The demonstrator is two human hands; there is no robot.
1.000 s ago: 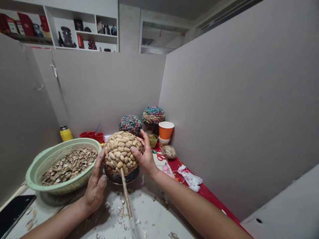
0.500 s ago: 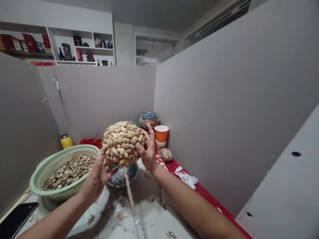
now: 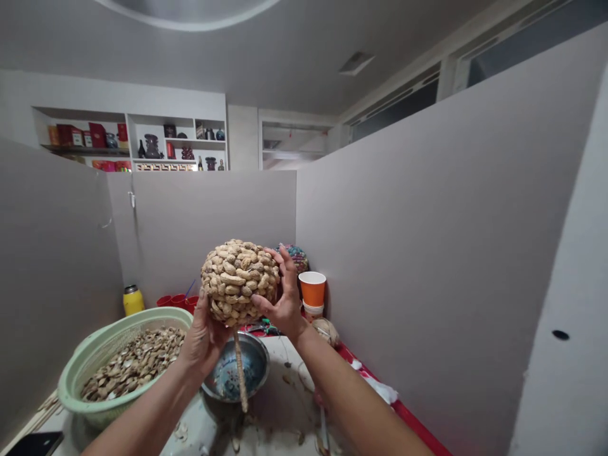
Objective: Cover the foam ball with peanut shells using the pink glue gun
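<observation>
Low in the frame, the desk point(image 3: 285, 408) carries shell scraps point(image 3: 180, 432), and a dark phone point(image 3: 35, 443) is cut off at the lower left corner. Left of centre, a green basket point(image 3: 69, 375) holds broken shells point(image 3: 137, 358). Just beside it, at lower centre, sits a metal bowl point(image 3: 254, 364).

Above the bowl both hands hold a peanut ball point(image 3: 240, 278) at mid-frame, clear of the desk. The left hand point(image 3: 204, 339) cups it from below and the left, its fingers mostly hidden behind the ball. The right hand point(image 3: 285, 304) presses on the right side with fingers spread and the thumb across the front. Each grip is clasped on the ball.

A twine-wrapped stick point(image 3: 240, 373) juts from the ball's underside between the wrists. Its long axis is nearly vertical, with the free end pointing down at the bowl.

Behind the right hand stands an orange cup point(image 3: 312, 290), and a coloured ball point(image 3: 298, 256) is half hidden past the fingers. At far left, a yellow bottle point(image 3: 133, 299) and red cups point(image 3: 173, 300) stand by the grey partition point(image 3: 213, 209).
</observation>
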